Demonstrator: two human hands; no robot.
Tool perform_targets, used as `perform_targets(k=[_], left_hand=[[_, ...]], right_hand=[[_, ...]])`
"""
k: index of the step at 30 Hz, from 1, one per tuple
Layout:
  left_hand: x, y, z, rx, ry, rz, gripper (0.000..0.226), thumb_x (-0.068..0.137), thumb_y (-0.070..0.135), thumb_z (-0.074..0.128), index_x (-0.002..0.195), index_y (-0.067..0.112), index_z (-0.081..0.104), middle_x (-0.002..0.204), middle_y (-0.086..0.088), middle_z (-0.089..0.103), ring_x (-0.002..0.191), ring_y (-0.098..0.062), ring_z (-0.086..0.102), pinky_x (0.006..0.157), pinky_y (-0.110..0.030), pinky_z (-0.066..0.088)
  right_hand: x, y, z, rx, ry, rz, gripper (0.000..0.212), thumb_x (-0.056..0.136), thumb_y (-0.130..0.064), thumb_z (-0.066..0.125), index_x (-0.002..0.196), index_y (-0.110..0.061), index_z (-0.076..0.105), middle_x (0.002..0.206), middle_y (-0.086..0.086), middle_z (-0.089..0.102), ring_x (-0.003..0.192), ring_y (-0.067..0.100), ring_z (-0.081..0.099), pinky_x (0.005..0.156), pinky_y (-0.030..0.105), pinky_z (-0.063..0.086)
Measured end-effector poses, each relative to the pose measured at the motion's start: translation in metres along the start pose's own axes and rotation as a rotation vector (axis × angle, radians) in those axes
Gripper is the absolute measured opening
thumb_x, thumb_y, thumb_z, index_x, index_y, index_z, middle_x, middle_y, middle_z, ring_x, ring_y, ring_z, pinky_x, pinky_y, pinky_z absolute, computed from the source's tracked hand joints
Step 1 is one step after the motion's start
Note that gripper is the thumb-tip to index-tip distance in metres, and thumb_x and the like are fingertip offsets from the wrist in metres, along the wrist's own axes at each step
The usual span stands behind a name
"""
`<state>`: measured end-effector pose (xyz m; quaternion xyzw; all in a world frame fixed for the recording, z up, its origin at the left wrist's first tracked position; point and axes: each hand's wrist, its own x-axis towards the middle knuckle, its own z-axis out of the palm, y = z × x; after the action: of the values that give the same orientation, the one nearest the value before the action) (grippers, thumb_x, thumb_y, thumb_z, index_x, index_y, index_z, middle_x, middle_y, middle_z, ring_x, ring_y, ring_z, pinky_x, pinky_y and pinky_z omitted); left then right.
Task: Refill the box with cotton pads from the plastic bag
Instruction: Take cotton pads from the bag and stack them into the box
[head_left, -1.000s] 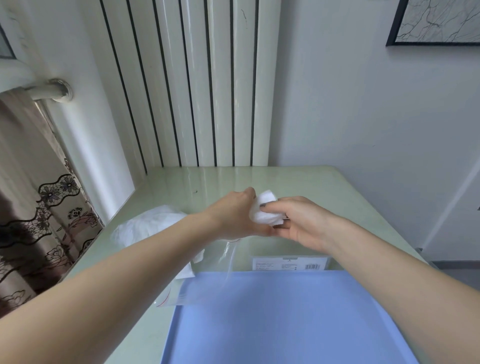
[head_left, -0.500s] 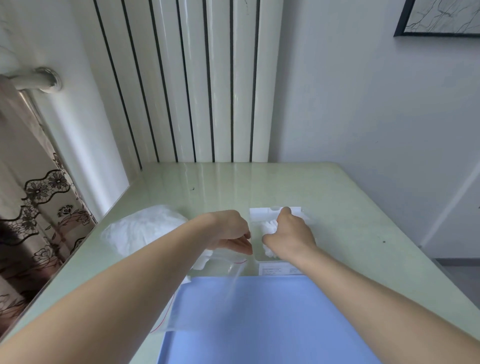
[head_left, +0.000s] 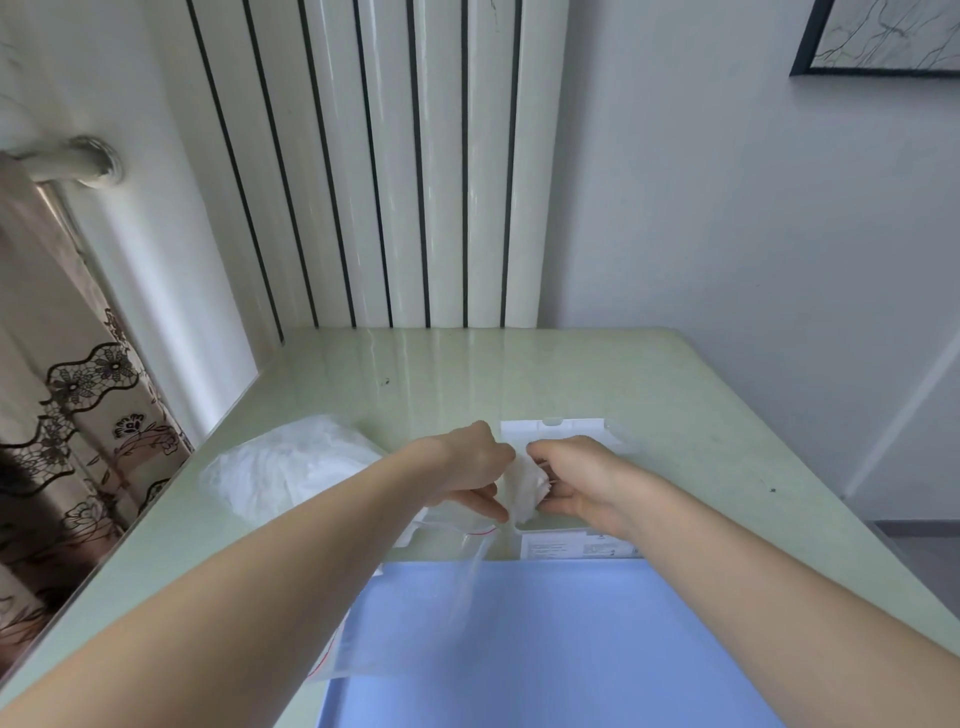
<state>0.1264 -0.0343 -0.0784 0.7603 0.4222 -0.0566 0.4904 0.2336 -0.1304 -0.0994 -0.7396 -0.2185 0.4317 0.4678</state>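
Both hands meet over the clear box (head_left: 558, 431) on the counter (head_left: 675, 415): left hand (head_left: 467, 470) and right hand (head_left: 576, 480) fingers grasping cotton pads (head_left: 524, 486); plastic bag (head_left: 291, 467) lies left.

Two hands (head_left: 470, 470), perhaps two bags (head_left: 291, 467), one box (head_left: 563, 431)

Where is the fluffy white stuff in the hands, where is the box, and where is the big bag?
cotton pads (head_left: 524, 486), head view, middle of the white wad between both hands
box (head_left: 566, 428), head view, far white edge
plastic bag (head_left: 291, 467), head view, bulging middle
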Motion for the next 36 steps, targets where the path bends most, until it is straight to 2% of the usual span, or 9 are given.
perform_targets(k=[5, 7, 10, 16, 21, 25, 29, 32, 36], left_hand=[[0.008, 0.003, 0.007, 0.110, 0.049, 0.078, 0.026, 0.097, 0.031, 0.048, 0.109, 0.007, 0.051, 0.091, -0.007, 0.063, 0.086, -0.028, 0.076, 0.082, -0.040, 0.061], [0.009, 0.004, 0.008, 0.144, 0.036, 0.096, 0.031, 0.093, 0.039, 0.056, 0.102, 0.010, 0.052, 0.095, -0.003, 0.064, 0.084, -0.024, 0.076, 0.079, -0.037, 0.062], [0.010, 0.005, 0.008, 0.214, 0.032, 0.115, 0.017, 0.092, 0.027, 0.059, 0.094, 0.013, 0.050, 0.095, -0.005, 0.066, 0.083, -0.025, 0.076, 0.082, -0.038, 0.062], [0.014, 0.003, 0.007, 0.267, 0.042, 0.102, 0.011, 0.092, 0.022, 0.057, 0.090, 0.017, 0.048, 0.086, -0.006, 0.072, 0.080, -0.024, 0.077, 0.090, -0.035, 0.058], [0.015, 0.003, 0.003, 0.237, 0.043, 0.051, 0.025, 0.092, 0.032, 0.054, 0.095, 0.008, 0.059, 0.091, -0.008, 0.075, 0.073, -0.022, 0.077, 0.092, -0.035, 0.057], [0.015, 0.003, 0.006, 0.247, 0.058, 0.051, 0.016, 0.093, 0.019, 0.050, 0.094, 0.007, 0.061, 0.092, -0.012, 0.077, 0.081, -0.025, 0.077, 0.091, -0.038, 0.058], [0.015, 0.004, 0.008, 0.306, 0.094, 0.058, 0.015, 0.093, 0.021, 0.050, 0.095, 0.010, 0.059, 0.090, -0.012, 0.078, 0.085, -0.024, 0.076, 0.094, -0.037, 0.056], [0.009, 0.006, -0.003, 0.249, 0.102, 0.048, 0.029, 0.096, 0.028, 0.048, 0.099, 0.003, 0.062, 0.094, -0.011, 0.077, 0.084, -0.025, 0.076, 0.094, -0.038, 0.056], [-0.019, 0.015, -0.031, 0.166, 0.207, 0.148, 0.033, 0.102, 0.027, 0.043, 0.101, -0.001, 0.061, 0.093, -0.008, 0.074, 0.086, -0.027, 0.076, 0.091, -0.038, 0.057]], right_hand=[[-0.002, -0.005, -0.004, 0.149, -0.023, 0.093, 0.046, 0.106, -0.030, 0.032, 0.126, 0.003, 0.056, 0.119, 0.023, 0.067, 0.108, 0.034, 0.066, 0.084, 0.037, 0.054], [-0.005, -0.009, -0.005, 0.193, -0.048, 0.108, 0.052, 0.106, -0.036, 0.032, 0.132, 0.005, 0.050, 0.120, 0.023, 0.065, 0.108, 0.032, 0.065, 0.096, 0.039, 0.050], [-0.004, -0.011, -0.007, 0.216, -0.057, 0.124, 0.061, 0.105, -0.039, 0.033, 0.141, 0.010, 0.039, 0.125, 0.025, 0.061, 0.115, 0.034, 0.061, 0.108, 0.044, 0.044], [-0.007, -0.012, -0.001, 0.223, -0.129, 0.172, 0.048, 0.105, -0.042, 0.028, 0.120, -0.003, 0.051, 0.106, 0.015, 0.066, 0.093, 0.026, 0.065, 0.074, 0.033, 0.051], [-0.003, -0.012, -0.006, 0.240, -0.093, 0.162, 0.062, 0.104, -0.044, 0.030, 0.134, 0.008, 0.047, 0.122, 0.022, 0.065, 0.111, 0.032, 0.064, 0.097, 0.039, 0.049], [-0.005, -0.011, 0.002, 0.320, -0.085, 0.174, 0.053, 0.104, -0.041, 0.031, 0.121, 0.003, 0.053, 0.118, 0.023, 0.066, 0.109, 0.033, 0.066, 0.091, 0.038, 0.054], [-0.009, -0.015, 0.015, 0.315, -0.077, 0.172, 0.047, 0.103, -0.038, 0.032, 0.112, 0.001, 0.057, 0.090, 0.013, 0.066, 0.077, 0.026, 0.066, 0.069, 0.032, 0.055], [-0.011, -0.017, 0.008, 0.294, -0.038, 0.159, 0.039, 0.101, -0.038, 0.033, 0.110, -0.005, 0.053, 0.116, 0.020, 0.066, 0.103, 0.028, 0.067, 0.098, 0.039, 0.053], [-0.029, -0.017, 0.003, 0.004, 0.082, 0.022, 0.024, 0.101, -0.032, 0.041, 0.106, -0.011, 0.052, 0.088, 0.005, 0.055, 0.101, 0.027, 0.062, 0.096, 0.033, 0.047]])
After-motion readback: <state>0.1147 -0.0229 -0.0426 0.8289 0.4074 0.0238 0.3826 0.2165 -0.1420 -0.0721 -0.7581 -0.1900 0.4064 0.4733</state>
